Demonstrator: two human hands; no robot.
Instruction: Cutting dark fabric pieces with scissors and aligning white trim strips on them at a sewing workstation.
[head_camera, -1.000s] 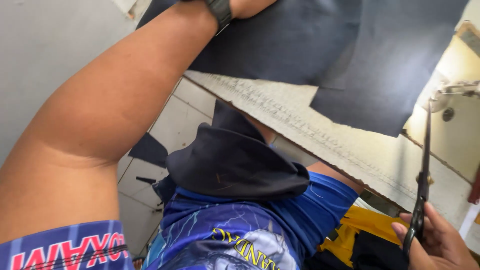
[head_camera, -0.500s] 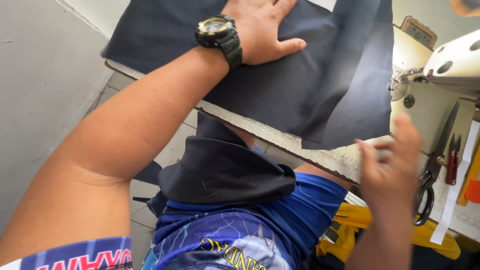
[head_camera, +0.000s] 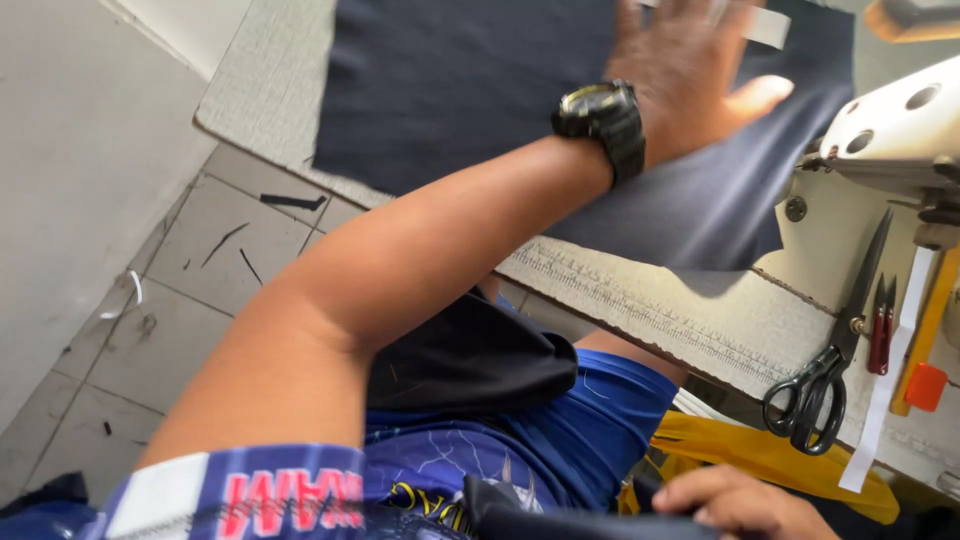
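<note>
Currently I noted the left hand spread flat, pressing the dark cloth beneath its palm; the right hand pinched a dark piece in the lap. Smoothing step, I judged; scissors lay right of the left hand.

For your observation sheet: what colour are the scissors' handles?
Black, on the scissors in the head view.

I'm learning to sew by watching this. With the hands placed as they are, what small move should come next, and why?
Probably slide the dark fabric rightward toward the sewing machine. The left hand lies flat on it, its right edge hangs loose beside the machine, and the right hand is low at the lap gripping another dark piece, so only the left can guide it.
</note>
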